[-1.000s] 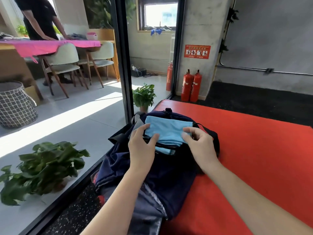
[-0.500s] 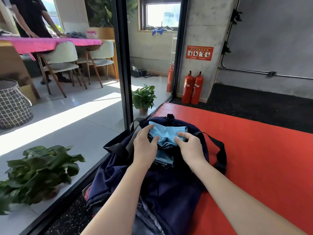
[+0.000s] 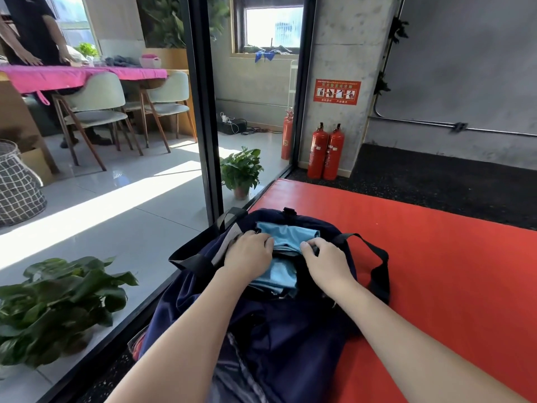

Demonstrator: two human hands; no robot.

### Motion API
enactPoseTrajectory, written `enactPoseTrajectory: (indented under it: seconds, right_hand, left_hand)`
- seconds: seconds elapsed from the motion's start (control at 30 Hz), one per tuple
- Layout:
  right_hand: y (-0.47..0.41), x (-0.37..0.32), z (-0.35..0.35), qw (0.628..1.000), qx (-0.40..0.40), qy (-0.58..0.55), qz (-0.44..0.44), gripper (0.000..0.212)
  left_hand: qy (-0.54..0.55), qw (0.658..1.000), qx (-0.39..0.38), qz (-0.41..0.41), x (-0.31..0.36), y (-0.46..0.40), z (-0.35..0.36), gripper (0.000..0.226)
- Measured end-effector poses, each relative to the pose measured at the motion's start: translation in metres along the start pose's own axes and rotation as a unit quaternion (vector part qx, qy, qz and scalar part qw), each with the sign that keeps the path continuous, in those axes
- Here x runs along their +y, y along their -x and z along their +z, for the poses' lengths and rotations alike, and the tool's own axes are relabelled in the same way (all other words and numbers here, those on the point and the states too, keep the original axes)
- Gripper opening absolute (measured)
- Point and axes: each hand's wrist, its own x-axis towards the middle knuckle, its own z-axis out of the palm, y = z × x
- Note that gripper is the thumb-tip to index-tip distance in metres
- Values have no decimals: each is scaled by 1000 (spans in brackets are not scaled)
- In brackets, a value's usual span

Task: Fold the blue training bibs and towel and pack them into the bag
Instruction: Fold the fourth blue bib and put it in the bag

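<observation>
The folded blue cloth (image 3: 286, 234) sits half inside the open mouth of the dark blue bag (image 3: 290, 330) on the red mat (image 3: 436, 257). The left hand (image 3: 250, 254) and right hand (image 3: 327, 261) both grip its edges with curled fingers — likely to push it down flat. The black strap (image 3: 377, 266) lies near — it could snag.

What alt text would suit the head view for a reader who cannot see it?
Both hands, left hand and right hand, push folded light-blue cloth into an open navy bag lying on a red mat, beside a glass wall.
</observation>
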Motion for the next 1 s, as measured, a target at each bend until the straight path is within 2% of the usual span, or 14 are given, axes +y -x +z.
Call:
enactPoseTrajectory:
  seconds: [0.1, 0.2, 0.43, 0.53, 0.63, 0.83, 1.0]
  right_hand:
    - [-4, -2, 3, 998, 14, 50, -37, 40]
    - [-9, -8, -4, 996, -4, 88, -30, 62]
    - [0, -22, -20, 995, -15, 99, -28, 79]
    - [4, -32, -32, 994, -4, 99, -47, 80]
    - [7, -50, -51, 988, 37, 120, -89, 76]
    - [13, -97, -100, 977, 84, 143, -133, 71]
    - [22, -128, -137, 979, 97, 135, -122, 71]
  left_hand:
    - [-56, 997, -50, -3, 0, -8, -5, 43]
    - [-112, 990, -85, -12, 5, -11, -6, 47]
    - [-20, 986, -157, -46, 2, -19, -18, 57]
    - [10, 995, -91, -31, 2, -9, -38, 62]
    - [-12, 1000, -16, 5, 6, -3, -72, 58]
    - [-113, 992, 26, 53, 34, -4, -154, 58]
    - [-207, 974, 64, 65, 60, 1, -206, 68]
